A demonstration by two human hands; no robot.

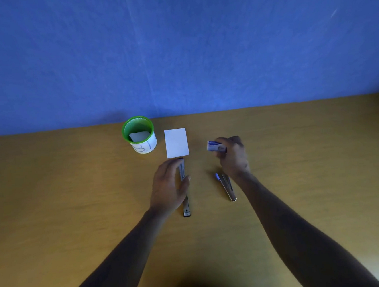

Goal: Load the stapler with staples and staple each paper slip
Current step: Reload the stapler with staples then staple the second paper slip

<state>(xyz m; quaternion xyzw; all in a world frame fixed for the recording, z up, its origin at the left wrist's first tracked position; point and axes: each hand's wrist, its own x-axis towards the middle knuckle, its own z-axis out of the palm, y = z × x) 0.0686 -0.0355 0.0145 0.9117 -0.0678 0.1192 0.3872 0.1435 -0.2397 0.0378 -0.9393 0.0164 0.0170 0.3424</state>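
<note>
- The cup (139, 135) bore a white label with blue handwriting, seemingly "B1".
- The print on the staple box (215, 146) was too small to read.

A green mesh cup (139, 134) stands on the wooden table (49, 191) before a blue wall (174, 47).

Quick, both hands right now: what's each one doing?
Left hand: grips the long metal stapler lying on the wooden table.
Right hand: holds a small blue-and-white staple box.

Left hand (168, 188) holds the opened stapler (183, 187); right hand (232, 156) grips a staple box (214, 146).
</note>
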